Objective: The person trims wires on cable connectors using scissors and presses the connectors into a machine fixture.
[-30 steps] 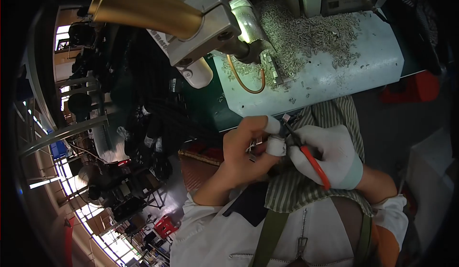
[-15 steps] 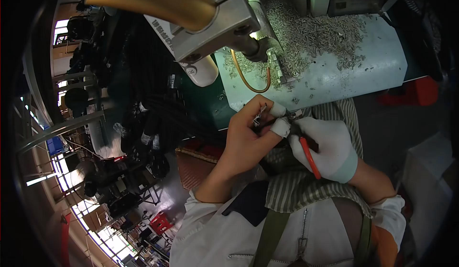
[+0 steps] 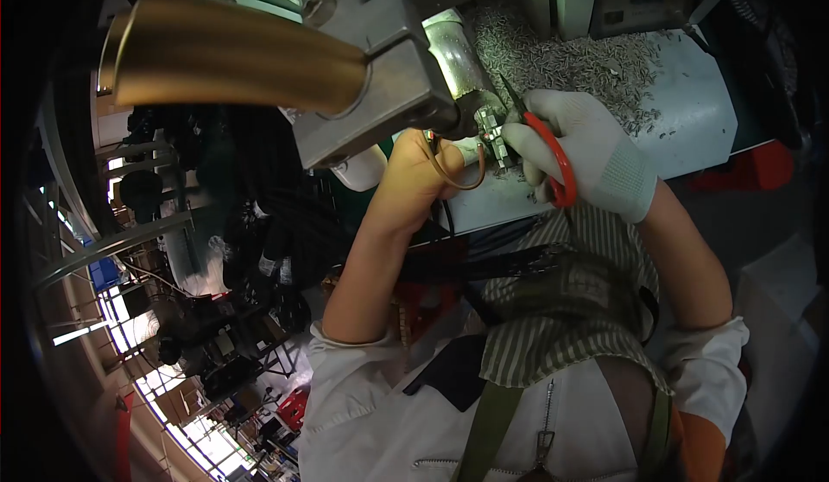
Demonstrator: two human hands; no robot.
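My left hand (image 3: pixel 413 176), white wrapping on a fingertip, is closed at the small metal fixture (image 3: pixel 494 141) under the press head. A thin black cable (image 3: pixel 449 216) hangs from its grip; its end at the fixture is hidden by my fingers. My right hand (image 3: pixel 596 150) wears a white glove and holds red-handled scissors (image 3: pixel 563 171), their dark pointed blades angled up and left over the worktable. Its fingertips are close to the fixture's right side; whether they touch it I cannot tell. A curved brown tube (image 3: pixel 462 186) passes in front of my left fingers.
A large press head (image 3: pixel 380 98) with a brass-coloured cylinder (image 3: pixel 233 55) overhangs my left hand. Many small metal scraps (image 3: pixel 596 63) cover the back of the pale worktable (image 3: pixel 691 150). A control box (image 3: pixel 639 3) with red digits stands behind. Dark cable bundles (image 3: pixel 268 197) hang to the left.
Both hands have moved up and forward from above my lap to the fixture. The scissors in my right hand now point up over the table. The press head appears larger and shifted in view.
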